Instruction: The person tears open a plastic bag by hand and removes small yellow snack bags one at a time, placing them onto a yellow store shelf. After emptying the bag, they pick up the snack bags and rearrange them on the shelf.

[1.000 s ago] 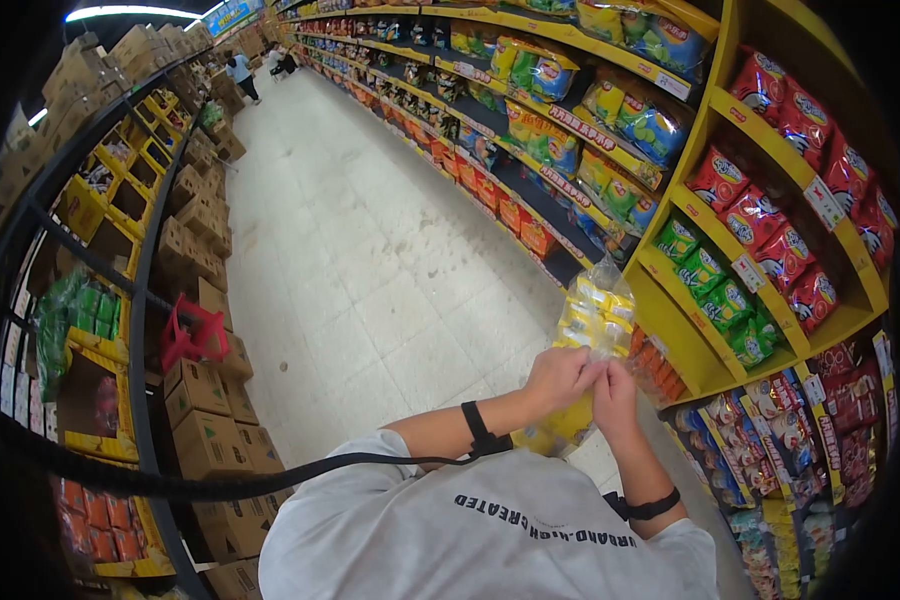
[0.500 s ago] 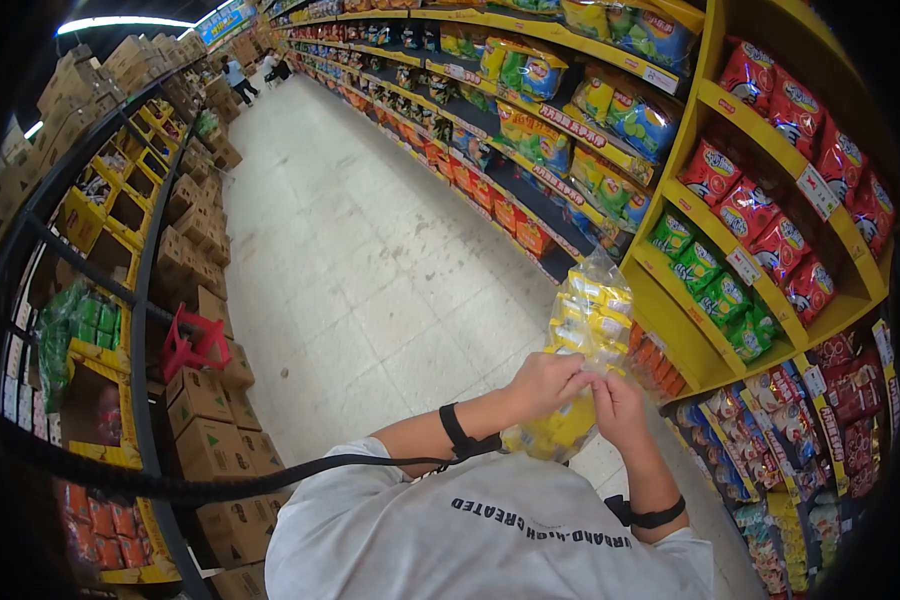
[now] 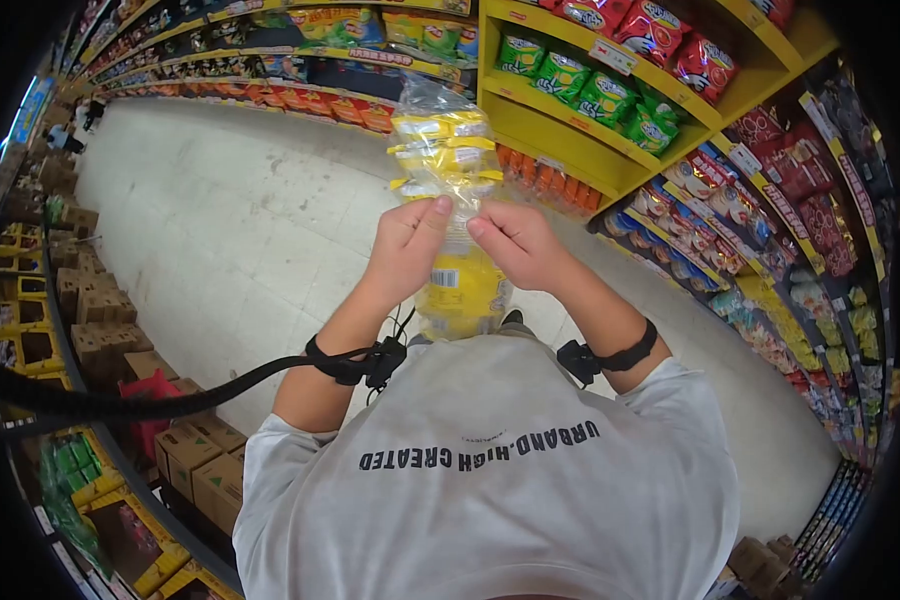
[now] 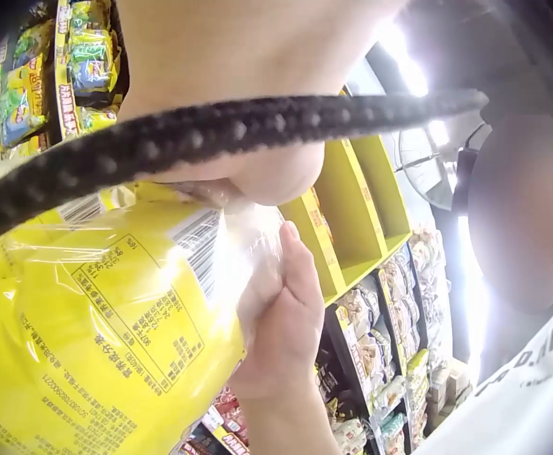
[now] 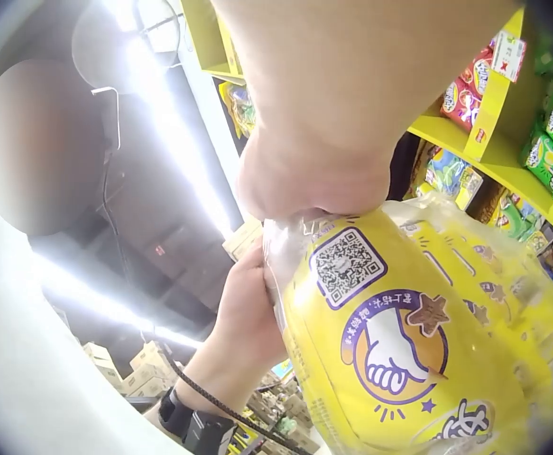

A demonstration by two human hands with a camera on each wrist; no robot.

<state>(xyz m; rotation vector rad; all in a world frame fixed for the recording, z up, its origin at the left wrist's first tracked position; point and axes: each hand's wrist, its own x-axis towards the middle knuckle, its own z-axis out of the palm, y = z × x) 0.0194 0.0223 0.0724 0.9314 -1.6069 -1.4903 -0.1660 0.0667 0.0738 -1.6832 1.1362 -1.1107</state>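
Note:
A clear plastic bag [image 3: 444, 150] filled with yellow snack packets is held out in front of the body. My left hand [image 3: 410, 238] pinches the plastic from one side, thumb on top. Opposite it, my right hand [image 3: 518, 243] grips the same plastic, the two thumbs a short gap apart. Yellow packets show above and below the hands. In the left wrist view a large yellow packet [image 4: 96, 332] with printed text and a barcode lies close to the camera. The right wrist view shows a yellow packet face [image 5: 390, 346] with a QR code inside the plastic.
A yellow shelf unit [image 3: 560, 135] with green and red snack bags stands just beyond the bag. Hanging snacks line the right. Cardboard boxes [image 3: 198, 460] and a red stool [image 3: 150, 400] are at the left. A black cable [image 3: 170, 408] runs to the left wrist.
The body and view have turned to the right, bringing the bag to the middle. Both hands, earlier close together on the plastic, are now apart, gripping it from either side.

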